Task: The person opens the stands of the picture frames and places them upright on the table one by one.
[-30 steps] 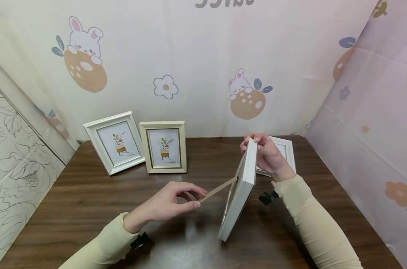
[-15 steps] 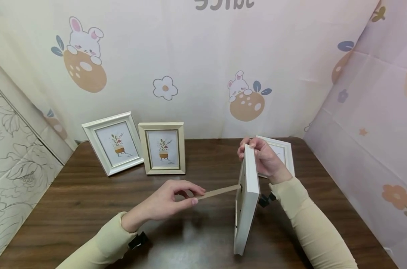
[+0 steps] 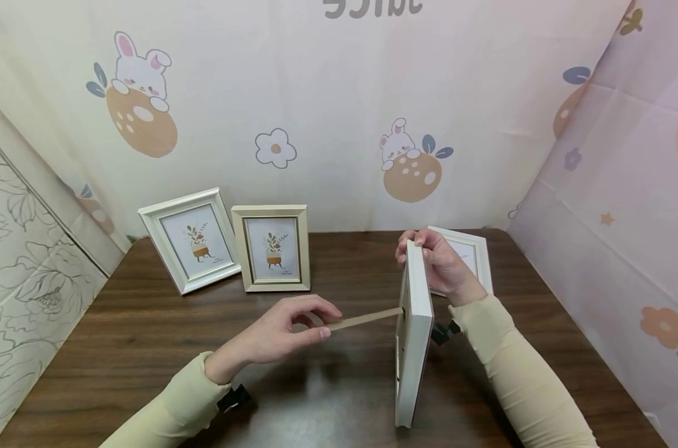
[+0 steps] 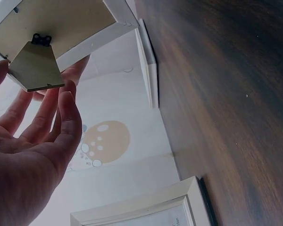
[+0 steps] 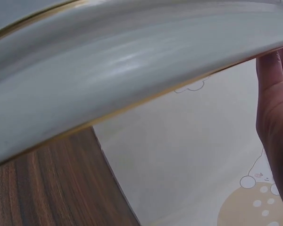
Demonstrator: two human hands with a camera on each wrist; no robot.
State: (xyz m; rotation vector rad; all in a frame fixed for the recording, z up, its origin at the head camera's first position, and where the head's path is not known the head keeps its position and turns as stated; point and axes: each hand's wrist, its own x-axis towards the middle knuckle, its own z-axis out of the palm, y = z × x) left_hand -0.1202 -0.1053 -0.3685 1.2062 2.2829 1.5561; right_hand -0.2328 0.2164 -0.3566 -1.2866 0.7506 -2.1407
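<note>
Your left hand pinches the strut behind the upright picture frame, near and right of centre; your right hand grips that frame's far end. Beyond, white and cream frames stand far left, another white frame far right.

Two frames on the table behind the left hand, another frame behind the right hand

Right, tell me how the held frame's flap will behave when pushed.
The flap is probably stiff, as it looks straight and flat; being thin, likely light. It may swing, given the black hinge at one end.
</note>
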